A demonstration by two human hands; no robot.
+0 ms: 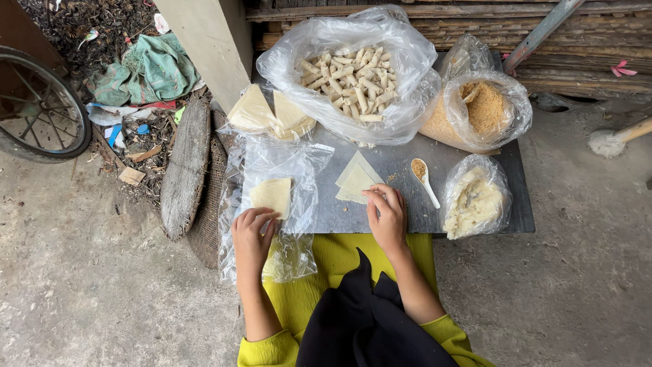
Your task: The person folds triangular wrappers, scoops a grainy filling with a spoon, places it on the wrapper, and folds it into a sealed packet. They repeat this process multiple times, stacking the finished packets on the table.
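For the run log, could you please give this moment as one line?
left hand: on wrapper stack | right hand: on wrapper | spoon: idle
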